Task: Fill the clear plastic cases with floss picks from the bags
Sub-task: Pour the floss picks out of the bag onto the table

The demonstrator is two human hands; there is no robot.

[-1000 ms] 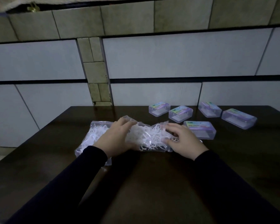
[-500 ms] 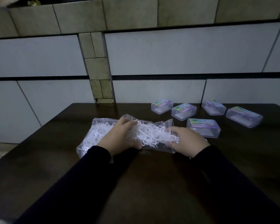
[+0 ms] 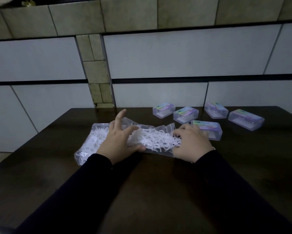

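So there's a clear bag [image 3: 98,142] stuffed with white floss picks [image 3: 157,139] lying across the dark counter [image 3: 158,191], and both hands are on it. The left hand [image 3: 118,142] is planted on the middle of the bag, thumb tucked under the near edge and the other fingers [image 3: 119,118] spread out mostly straight, one lifted clear of the plastic, so it's more pressing down than gripping. The right hand [image 3: 190,144] is at the bag's right end, fingers curled down into the loose picks spilling at the opening; looks like it's bunching up a handful, but the tips are buried so can't say exactly how many it's got.

Just past the right fingers, touching or nearly so, sits one clear case [image 3: 209,130] with a colourful label, lid shut. Four more cases [image 3: 185,114] are scattered further beyond those fingers, near the tiled wall [image 3: 158,56], all closed. Dark sleeves [image 3: 77,191] on both arms.
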